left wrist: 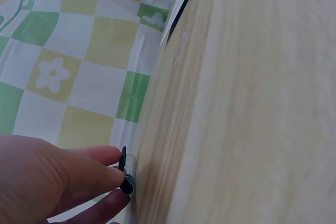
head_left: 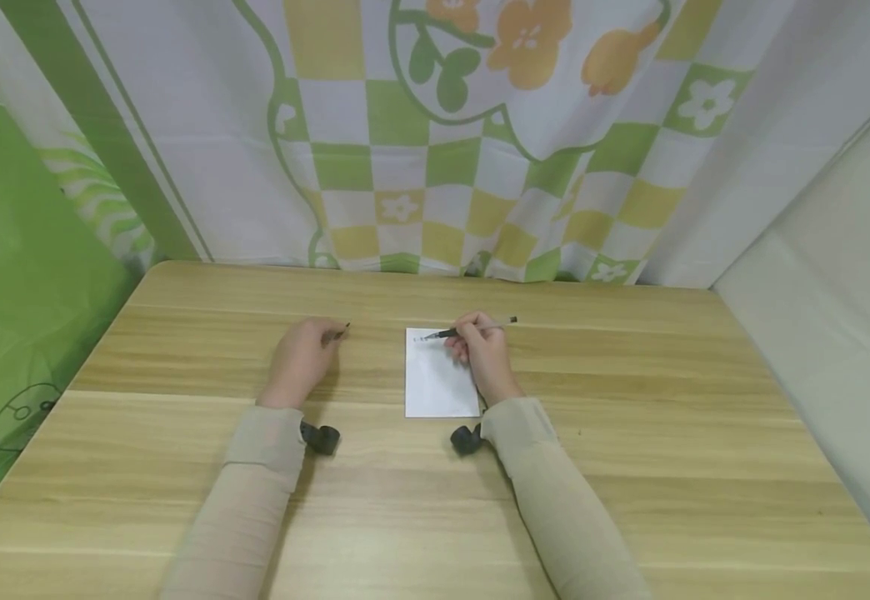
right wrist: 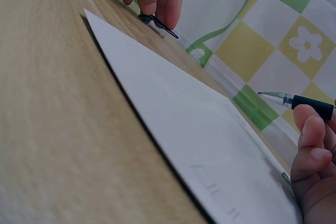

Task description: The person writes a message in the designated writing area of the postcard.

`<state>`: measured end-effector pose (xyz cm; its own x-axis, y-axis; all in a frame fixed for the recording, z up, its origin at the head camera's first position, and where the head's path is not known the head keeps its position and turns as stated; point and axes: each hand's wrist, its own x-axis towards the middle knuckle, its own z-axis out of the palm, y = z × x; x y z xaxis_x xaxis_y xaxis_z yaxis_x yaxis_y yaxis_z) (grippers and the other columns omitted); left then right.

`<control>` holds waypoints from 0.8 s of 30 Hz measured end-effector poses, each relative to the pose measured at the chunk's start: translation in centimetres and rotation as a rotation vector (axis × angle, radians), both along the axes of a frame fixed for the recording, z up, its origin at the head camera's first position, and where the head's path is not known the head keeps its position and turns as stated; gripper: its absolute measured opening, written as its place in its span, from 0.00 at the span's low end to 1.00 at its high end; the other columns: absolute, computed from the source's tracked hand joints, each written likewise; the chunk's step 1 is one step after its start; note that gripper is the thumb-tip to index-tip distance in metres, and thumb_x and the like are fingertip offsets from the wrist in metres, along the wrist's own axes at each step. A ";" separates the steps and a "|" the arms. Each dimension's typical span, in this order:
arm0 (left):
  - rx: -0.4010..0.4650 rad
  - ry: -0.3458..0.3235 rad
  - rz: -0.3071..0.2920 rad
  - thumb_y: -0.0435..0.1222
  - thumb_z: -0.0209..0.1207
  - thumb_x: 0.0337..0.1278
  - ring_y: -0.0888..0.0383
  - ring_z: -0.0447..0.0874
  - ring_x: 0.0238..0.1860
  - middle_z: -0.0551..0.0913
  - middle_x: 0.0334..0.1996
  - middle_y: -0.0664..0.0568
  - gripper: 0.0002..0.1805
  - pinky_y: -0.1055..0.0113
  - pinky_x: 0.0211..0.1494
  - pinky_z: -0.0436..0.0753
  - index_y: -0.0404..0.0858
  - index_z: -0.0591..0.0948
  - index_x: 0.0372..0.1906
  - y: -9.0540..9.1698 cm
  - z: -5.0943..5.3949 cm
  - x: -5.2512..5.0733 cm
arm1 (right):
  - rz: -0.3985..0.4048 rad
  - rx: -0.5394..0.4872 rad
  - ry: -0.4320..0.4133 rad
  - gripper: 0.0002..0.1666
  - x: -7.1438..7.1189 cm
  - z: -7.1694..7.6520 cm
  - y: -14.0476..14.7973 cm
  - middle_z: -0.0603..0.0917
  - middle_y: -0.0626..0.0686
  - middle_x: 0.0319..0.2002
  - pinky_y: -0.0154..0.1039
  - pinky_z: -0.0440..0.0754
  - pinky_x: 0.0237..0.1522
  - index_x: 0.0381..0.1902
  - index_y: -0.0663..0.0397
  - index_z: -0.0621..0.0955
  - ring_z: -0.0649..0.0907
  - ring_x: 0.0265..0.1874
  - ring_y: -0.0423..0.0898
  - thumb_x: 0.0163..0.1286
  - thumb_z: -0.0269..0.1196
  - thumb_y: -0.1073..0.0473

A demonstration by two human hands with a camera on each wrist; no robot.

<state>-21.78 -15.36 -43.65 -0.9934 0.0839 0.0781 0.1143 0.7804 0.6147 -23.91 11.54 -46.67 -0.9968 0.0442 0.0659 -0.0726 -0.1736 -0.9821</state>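
My right hand [head_left: 489, 360] grips a pen [head_left: 447, 333] with a black grip section and a clear barrel. Its bare tip points left, over the top part of a white notepad [head_left: 438, 383]; in the right wrist view the pen [right wrist: 313, 106] looks raised off the sheet. Small dark marks stand near the pad's upper left corner. To the left of the pad, my left hand [head_left: 302, 360] pinches a pen cap [left wrist: 127, 184] with a black clip between thumb and fingers, close to the tabletop. The pad's right edge is partly hidden by my right hand.
The wood-grain table [head_left: 375, 517] extends on all sides of the pad. A checkered, flowered curtain [head_left: 397, 167] hangs along its far edge. Black wrist cameras sit at both cuffs. At the left edge hangs a dark cable [head_left: 11, 412].
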 end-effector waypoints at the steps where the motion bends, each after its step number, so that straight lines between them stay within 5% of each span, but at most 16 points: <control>1: 0.001 0.004 0.003 0.27 0.57 0.69 0.39 0.80 0.60 0.83 0.57 0.36 0.15 0.45 0.64 0.78 0.32 0.84 0.57 0.0 0.0 0.0 | 0.001 0.000 -0.001 0.07 0.0 0.0 0.0 0.81 0.53 0.21 0.25 0.71 0.16 0.36 0.70 0.77 0.75 0.15 0.38 0.68 0.53 0.69; 24: 0.018 -0.053 0.018 0.25 0.56 0.66 0.40 0.83 0.53 0.85 0.51 0.35 0.14 0.47 0.59 0.82 0.30 0.82 0.54 0.0 0.3 0.4 | -0.004 0.018 -0.010 0.08 0.0 0.0 0.0 0.82 0.54 0.21 0.25 0.71 0.17 0.37 0.73 0.76 0.75 0.16 0.39 0.69 0.53 0.69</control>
<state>-21.39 -15.36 -43.31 -0.9975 0.0654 0.0271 0.0677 0.7708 0.6335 -23.95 11.58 -46.69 -0.9973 0.0471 0.0571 -0.0638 -0.1558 -0.9857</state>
